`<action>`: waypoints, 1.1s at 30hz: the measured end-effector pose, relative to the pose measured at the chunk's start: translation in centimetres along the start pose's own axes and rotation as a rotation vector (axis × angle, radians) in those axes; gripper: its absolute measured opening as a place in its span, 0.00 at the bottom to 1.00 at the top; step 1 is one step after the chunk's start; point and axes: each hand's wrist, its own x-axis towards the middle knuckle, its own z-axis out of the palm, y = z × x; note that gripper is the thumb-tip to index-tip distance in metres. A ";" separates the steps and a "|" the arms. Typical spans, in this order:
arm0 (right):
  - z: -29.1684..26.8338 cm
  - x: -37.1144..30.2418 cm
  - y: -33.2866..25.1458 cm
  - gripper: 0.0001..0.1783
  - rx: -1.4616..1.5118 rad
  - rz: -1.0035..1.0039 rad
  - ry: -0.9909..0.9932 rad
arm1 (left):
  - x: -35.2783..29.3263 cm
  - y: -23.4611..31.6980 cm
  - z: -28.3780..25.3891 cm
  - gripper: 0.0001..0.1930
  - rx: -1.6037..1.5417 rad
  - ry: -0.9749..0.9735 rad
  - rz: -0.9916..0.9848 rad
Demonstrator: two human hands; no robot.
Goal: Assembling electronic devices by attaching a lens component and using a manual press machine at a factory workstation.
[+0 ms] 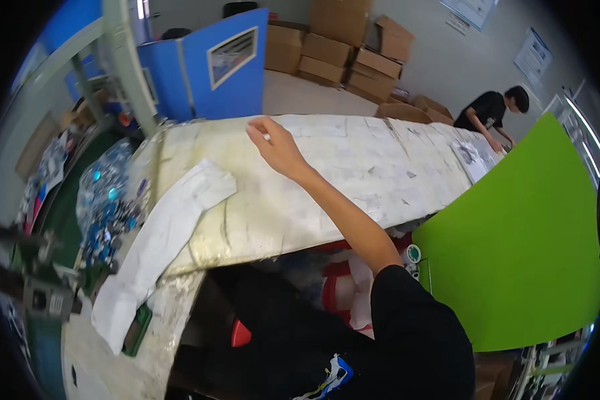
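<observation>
Over the far edge of the pale, tape-covered table (300, 200) is my right hand (277, 147), its bare arm stretched out from a black short sleeve. Its fingers are curled in toward the thumb, with a small light spot between them; whether that is a thing held or the table behind, I cannot tell. A long, crumpled piece of white cloth (160, 233) lies to the left of my right hand, apart from it, across the table's left corner. One end covers part of a green object (137, 331). My left hand does not show.
On the left, shiny blue round pieces (103, 227) lie beside clear plastic near a green belt (63, 193). Blue partitions (223, 87) and cardboard boxes (323, 50) stand beyond the table. At the far right a person (487, 117) handles flat sheets behind a green panel (513, 247).
</observation>
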 end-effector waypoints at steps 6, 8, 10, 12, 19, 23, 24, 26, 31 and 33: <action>-2.6 -4.2 8.8 0.12 -0.174 0.270 0.014 | 1.2 2.2 -5.7 0.14 -0.149 -0.233 -0.218; -2.8 -4.9 9.5 0.10 -0.212 0.209 0.068 | 1.3 3.8 -5.1 0.16 -0.198 0.022 -0.309; -2.3 -4.8 8.4 0.07 -0.257 0.139 0.106 | 0.4 4.4 -4.4 0.18 -0.246 0.280 -0.412; -2.1 -5.9 10.2 0.06 -0.367 0.075 0.063 | 1.5 13.4 -18.1 0.24 -0.012 0.524 -0.168; -1.9 -5.7 7.5 0.05 -0.241 0.208 0.045 | 2.5 33.4 -35.6 0.23 -0.985 -0.008 0.216; -1.8 -5.4 8.6 0.04 -0.255 0.177 0.051 | 3.8 41.3 -29.8 0.20 -0.677 0.190 0.171; -2.0 -5.2 7.9 0.04 -0.268 0.164 0.055 | 3.9 41.9 -29.2 0.22 -0.741 0.393 0.072; -2.4 -4.7 8.0 0.04 -0.207 0.217 0.064 | 3.8 41.0 -31.6 0.23 -0.833 0.195 0.108; -6.6 1.6 11.4 0.26 0.146 0.610 -0.357 | 6.1 40.5 -32.6 0.26 -0.879 -0.176 -0.018; -10.2 7.8 11.8 0.38 -0.115 0.563 -0.507 | 5.8 40.9 -31.7 0.27 -0.903 -0.079 -0.005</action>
